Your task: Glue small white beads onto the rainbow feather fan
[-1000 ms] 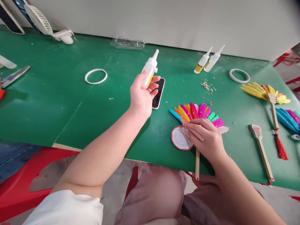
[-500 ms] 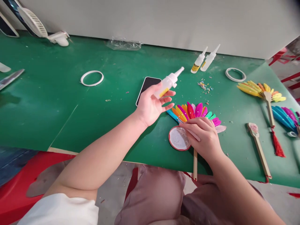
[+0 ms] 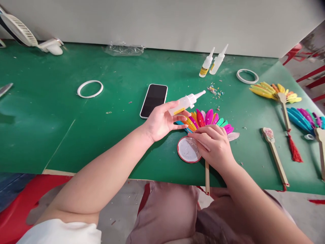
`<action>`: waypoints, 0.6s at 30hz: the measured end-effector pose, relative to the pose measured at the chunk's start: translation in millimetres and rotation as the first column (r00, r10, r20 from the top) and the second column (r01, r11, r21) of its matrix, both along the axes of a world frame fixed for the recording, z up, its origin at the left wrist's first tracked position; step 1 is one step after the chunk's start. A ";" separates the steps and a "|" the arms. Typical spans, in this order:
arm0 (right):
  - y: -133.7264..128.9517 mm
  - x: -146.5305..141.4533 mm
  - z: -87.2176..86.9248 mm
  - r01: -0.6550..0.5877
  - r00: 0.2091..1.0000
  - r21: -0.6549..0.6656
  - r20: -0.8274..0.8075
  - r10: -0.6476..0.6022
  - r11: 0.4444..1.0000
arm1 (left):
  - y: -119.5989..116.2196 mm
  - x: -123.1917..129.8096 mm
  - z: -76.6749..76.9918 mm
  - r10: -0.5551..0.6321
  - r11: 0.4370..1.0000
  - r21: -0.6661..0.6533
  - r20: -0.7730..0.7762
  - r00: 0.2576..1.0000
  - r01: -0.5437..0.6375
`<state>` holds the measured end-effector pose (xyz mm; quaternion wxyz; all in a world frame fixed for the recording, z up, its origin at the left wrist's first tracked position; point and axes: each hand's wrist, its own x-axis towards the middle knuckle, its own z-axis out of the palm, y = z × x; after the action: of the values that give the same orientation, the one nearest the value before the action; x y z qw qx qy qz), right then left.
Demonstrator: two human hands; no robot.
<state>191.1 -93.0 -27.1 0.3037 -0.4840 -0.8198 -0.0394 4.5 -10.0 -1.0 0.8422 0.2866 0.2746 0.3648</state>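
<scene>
My left hand (image 3: 162, 122) holds a translucent glue bottle (image 3: 183, 104) between thumb and fingers, its nozzle tilted up to the right. My right hand (image 3: 215, 144) lies over a feather fan (image 3: 208, 117) of pink, orange, red and green petals; its fingers are pressed together around a thin, pale tool (image 3: 204, 144) that they partly cover. Just left of that hand sits a round dish with a red rim (image 3: 188, 149), holding small pale beads. Below the hand the fan's wooden handle (image 3: 207, 178) reaches the table's near edge.
A phone (image 3: 153, 100) lies behind my left hand. Two glue bottles (image 3: 206, 66) stand at the back, near scattered bits (image 3: 215, 90). White rings (image 3: 90, 89) lie left and right. Yellow (image 3: 281, 93) and blue-purple fans (image 3: 304, 120) and a wooden handle (image 3: 275, 154) are at right.
My left hand has lowered the glue bottle and tipped it flatter, bringing its nozzle nearer the fan. My right hand stays over the fan. The view has shifted slightly.
</scene>
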 end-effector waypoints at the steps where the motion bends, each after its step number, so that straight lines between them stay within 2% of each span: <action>1: -0.1 0.2 0.0 0.002 1.000 -0.007 0.002 -0.002 1.000 | 0.0 0.1 0.4 0.003 1.000 -0.001 -0.011 1.000 -0.003; 7: -0.9 0.9 -0.6 0.012 1.000 -0.028 -0.002 -0.012 1.000 | 0.5 0.8 1.4 0.019 1.000 0.008 -0.067 0.998 -0.019; 18: -0.8 1.1 -2.0 0.007 1.000 -0.001 -0.010 -0.007 1.000 | 0.7 0.1 0.7 -0.013 1.000 0.023 -0.060 0.998 0.014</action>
<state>192.2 -93.8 -29.0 0.3072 -0.4870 -0.8167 -0.0377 4.7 -9.3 -0.3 0.8327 0.3090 0.2936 0.3534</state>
